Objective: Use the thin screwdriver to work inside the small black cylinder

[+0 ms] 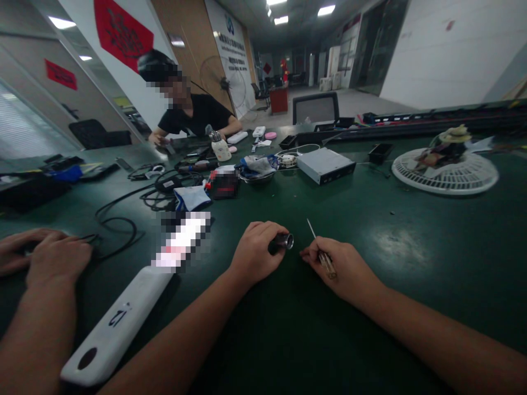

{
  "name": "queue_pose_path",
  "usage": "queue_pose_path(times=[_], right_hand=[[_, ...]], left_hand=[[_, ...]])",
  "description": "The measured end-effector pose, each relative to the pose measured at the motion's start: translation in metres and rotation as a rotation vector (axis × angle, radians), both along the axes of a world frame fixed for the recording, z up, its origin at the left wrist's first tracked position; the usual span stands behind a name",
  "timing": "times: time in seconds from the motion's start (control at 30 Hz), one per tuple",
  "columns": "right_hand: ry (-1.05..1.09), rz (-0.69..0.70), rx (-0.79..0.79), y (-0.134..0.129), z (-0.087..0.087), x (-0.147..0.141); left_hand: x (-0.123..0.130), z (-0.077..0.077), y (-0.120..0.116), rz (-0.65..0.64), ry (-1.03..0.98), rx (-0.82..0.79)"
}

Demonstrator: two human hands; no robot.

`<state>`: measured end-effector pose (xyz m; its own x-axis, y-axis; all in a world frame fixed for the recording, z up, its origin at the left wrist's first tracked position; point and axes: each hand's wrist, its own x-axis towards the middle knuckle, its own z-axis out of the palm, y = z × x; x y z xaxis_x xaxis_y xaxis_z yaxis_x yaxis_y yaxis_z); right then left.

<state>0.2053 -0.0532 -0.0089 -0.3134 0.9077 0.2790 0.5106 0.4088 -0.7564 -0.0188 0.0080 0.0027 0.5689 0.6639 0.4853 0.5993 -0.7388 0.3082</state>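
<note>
My left hand point(256, 252) is wrapped round a short dark metal tube point(284, 241), whose round hollow end points to the right. The fingers cover most of the tube. Just to the right of it, my right hand point(346, 266) grips a screwdriver point(328, 265) with a clear amber handle. Its thin shaft slants up and away, and its tip is apart from the tube. Both hands are low over the dark green table point(284, 340). A long white handheld device point(123, 323) with a blurred bright end lies beside my left forearm.
A co-worker's hands point(60, 255) are at the left edge, near a black cable point(134, 233). Further back lie a grey optical drive point(325, 164), a white fan grille point(461, 184) and a cloth-filled bowl point(257, 177). Another person point(195, 115) sits across the table.
</note>
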Motion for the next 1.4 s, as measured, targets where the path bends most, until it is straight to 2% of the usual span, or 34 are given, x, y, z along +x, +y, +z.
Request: queue_pose_path(times=[0.2,0.57,0.67,0.73,0.9,1.03,1.4], right_hand=[[-0.033,-0.123,-0.009,0.0026,-0.0012,-0.0007],[0.01,-0.095,-0.015,0.0021,0.0021,-0.0007],[0.123,-0.075,-0.004,-0.0002,0.0044,0.0001],[0.176,-0.081,0.032,-0.002,0.0058,0.0001],[0.184,-0.128,0.069,-0.0038,0.0059,0.0003],[0.16,-0.184,0.04,-0.0021,0.0047,0.0016],[0.168,-0.172,-0.036,-0.0023,0.0057,0.0001]], left_hand=[[-0.0005,0.0001,0.0,0.008,0.005,-0.01],[-0.0007,-0.0014,0.0008,-0.009,0.01,-0.024],[-0.0006,-0.0012,0.0004,-0.069,0.004,-0.039],[-0.0001,-0.0005,-0.0006,-0.151,0.012,-0.053],[0.0029,0.0019,-0.0046,-0.317,0.081,-0.033],[0.0041,0.0025,-0.0061,-0.354,0.062,0.021],[0.0016,0.0017,-0.0048,-0.365,0.097,0.054]])
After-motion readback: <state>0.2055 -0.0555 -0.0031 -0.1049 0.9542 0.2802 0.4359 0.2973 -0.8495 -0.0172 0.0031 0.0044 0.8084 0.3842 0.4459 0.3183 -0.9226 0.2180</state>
